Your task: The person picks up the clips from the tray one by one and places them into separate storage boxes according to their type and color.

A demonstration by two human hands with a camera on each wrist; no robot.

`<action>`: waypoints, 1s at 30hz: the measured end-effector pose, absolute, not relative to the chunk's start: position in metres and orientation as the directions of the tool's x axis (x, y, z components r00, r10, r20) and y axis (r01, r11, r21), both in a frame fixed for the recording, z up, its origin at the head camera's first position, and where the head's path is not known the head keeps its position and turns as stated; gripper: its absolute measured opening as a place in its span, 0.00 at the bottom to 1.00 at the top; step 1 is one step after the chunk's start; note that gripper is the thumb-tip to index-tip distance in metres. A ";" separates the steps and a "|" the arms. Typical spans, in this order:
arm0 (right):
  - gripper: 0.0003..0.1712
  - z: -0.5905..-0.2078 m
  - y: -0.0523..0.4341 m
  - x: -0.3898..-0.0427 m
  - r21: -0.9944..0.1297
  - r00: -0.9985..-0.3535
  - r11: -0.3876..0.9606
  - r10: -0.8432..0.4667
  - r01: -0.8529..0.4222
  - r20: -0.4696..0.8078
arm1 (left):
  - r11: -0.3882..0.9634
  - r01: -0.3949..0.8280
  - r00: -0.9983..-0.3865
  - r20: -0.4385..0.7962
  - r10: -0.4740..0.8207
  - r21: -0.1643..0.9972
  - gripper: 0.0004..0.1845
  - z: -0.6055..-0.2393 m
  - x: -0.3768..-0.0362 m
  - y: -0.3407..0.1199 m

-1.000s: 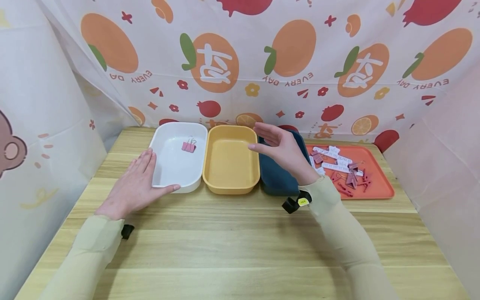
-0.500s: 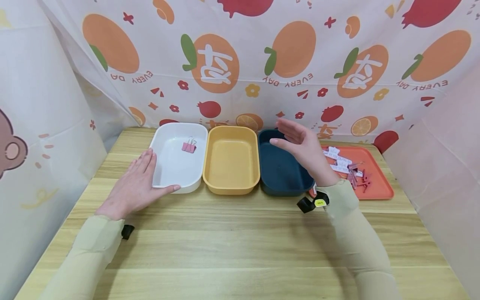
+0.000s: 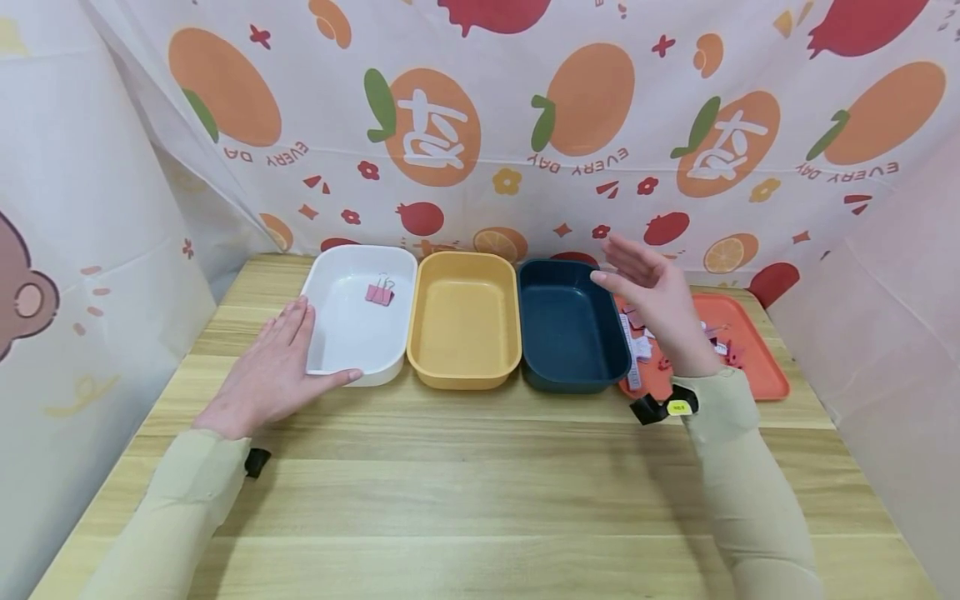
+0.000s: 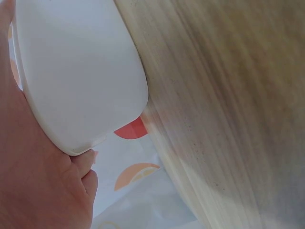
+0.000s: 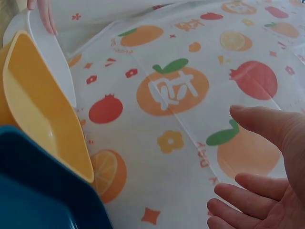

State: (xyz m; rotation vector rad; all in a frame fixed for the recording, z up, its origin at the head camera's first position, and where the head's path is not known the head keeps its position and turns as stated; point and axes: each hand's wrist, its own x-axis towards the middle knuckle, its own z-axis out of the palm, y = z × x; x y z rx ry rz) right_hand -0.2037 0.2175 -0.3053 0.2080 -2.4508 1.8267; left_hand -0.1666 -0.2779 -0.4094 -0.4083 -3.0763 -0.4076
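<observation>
Our left hand (image 3: 262, 367), thumb spread, steadies the white bin (image 3: 345, 333); our spread, bare right hand (image 3: 660, 304) should dip gently onto half-hidden, perhaps tangled pieces (image 3: 642, 348) on the orange tray (image 3: 767, 371).

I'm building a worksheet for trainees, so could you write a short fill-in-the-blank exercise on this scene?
1. The yellow container stands ____ the white container and the dark blue container.
2. The right hand holds ____.
3. The container touched by the left hand is ____ in colour.

Missing words: between; nothing; white.
</observation>
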 end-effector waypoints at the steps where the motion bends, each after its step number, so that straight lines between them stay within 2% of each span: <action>1: 0.37 -0.306 0.220 -0.204 -0.947 -0.989 0.284 -0.053 -0.150 0.141 | 0.933 0.256 -0.966 0.041 0.254 0.255 0.67 -0.409 -0.167 -0.278; 24: 0.39 -0.313 0.257 -0.200 -0.924 -0.986 0.364 0.070 -0.118 0.154 | 0.935 0.249 -0.968 0.023 0.251 0.254 0.67 -0.409 -0.168 -0.278; 30: 0.40 -0.317 0.269 -0.203 -0.924 -0.988 0.374 0.093 -0.080 0.123 | 0.935 0.249 -0.968 0.032 0.250 0.251 0.67 -0.410 -0.169 -0.279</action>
